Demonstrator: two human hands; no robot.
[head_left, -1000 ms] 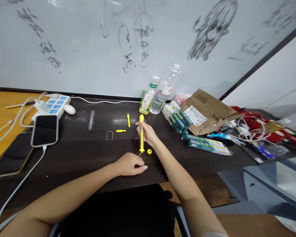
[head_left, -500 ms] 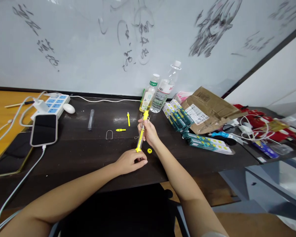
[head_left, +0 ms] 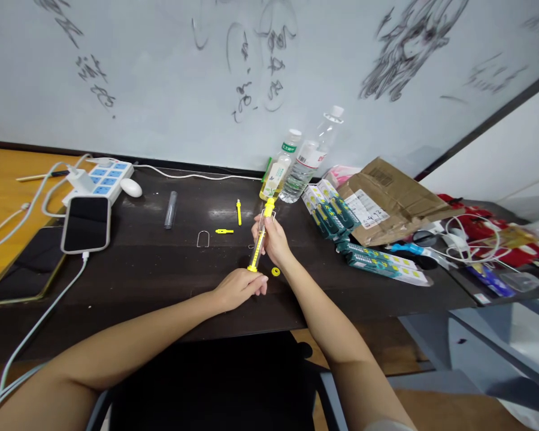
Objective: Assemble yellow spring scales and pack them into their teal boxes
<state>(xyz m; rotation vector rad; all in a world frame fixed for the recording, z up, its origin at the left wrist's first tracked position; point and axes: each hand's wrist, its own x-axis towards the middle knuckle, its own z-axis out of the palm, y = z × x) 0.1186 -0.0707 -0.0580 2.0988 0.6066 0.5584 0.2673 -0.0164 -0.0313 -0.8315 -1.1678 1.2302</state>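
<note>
A clear tubular spring scale (head_left: 259, 244) with yellow ends and a yellow graduated strip stands at a slant over the dark table. My right hand (head_left: 273, 240) is closed around the upper part of its tube, below the yellow top and a wire loop (head_left: 273, 214). Folded against the yellow lower end is my left hand (head_left: 240, 289), its fingers curled; what lies inside them is hidden. Close to my right wrist lies a yellow ring (head_left: 275, 272). To the left are two small yellow parts, one flat (head_left: 224, 231) and one long (head_left: 239, 212), plus a bent wire handle (head_left: 203, 239).
A clear tube (head_left: 170, 210) lies further left, near a phone (head_left: 86, 224) and a power strip (head_left: 112, 179). Two bottles, one of tea (head_left: 277, 173) and one of water (head_left: 303, 170), stand behind my hands. Green boxes (head_left: 326, 209) and a cardboard package (head_left: 381, 200) lie right.
The view has shifted slightly, so the table things appear a little further right. My hands stay on the spring scale, and the left fingers look more tightly folded.
</note>
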